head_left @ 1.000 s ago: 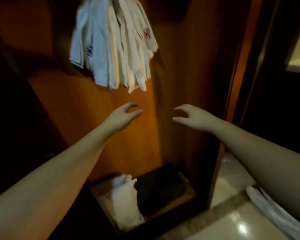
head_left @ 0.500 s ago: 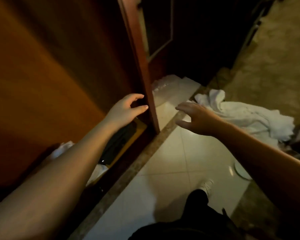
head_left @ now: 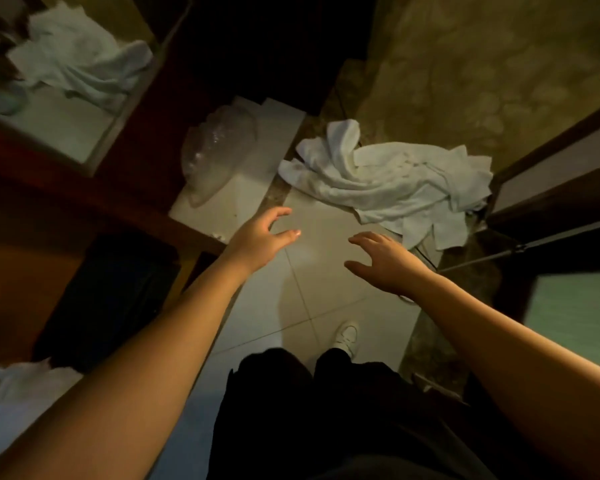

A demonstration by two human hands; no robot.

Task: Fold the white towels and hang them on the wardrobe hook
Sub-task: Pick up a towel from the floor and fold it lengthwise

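- Both the left hand (head_left: 260, 242) and right hand (head_left: 387, 259) hovered spread and empty.
- The crumpled white towels (head_left: 392, 183), just beyond the right hand, looked soft and light; a loose edge seemed easiest to grasp.

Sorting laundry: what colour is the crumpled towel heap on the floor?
White, plain; the crumpled towel heap shows best in the head view.

White towels (head_left: 388, 181) are seen crumpled beside pale grey floor tiles (head_left: 326, 244); next to the tiles, a mottled brown carpet (head_left: 482, 64) is seen.
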